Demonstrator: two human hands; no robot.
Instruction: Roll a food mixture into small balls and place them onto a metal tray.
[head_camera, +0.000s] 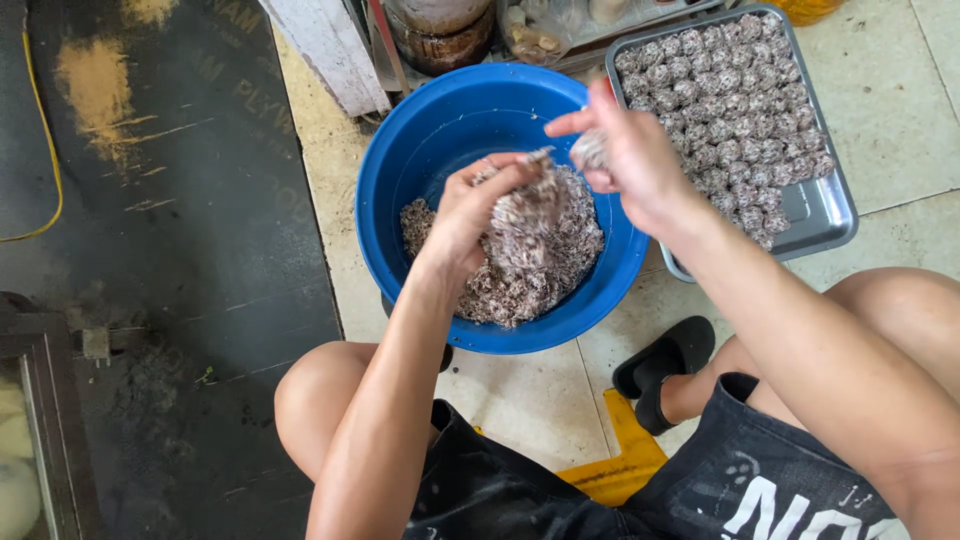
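Even, soft daylight from above, pale floor tiles (900, 90) bright, dark board (180, 250) at left dim, shadows faint, moving hands slightly blurred, mild wide-angle stretch at edges.

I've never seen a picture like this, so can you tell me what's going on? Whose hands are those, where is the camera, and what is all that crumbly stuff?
The camera sits on a person's head and looks down, so you see their own arms and knees. They are low to the tiled floor, over a yellow stool. In front is a big blue basin with a brownish, speckled, crumbly mix inside. The left hand grips a clump of that mix. The right hand pinches a small lump of it. Beside the basin is a metal tray filled with many small balls of similar-looking stuff. A black sandal is on one foot.
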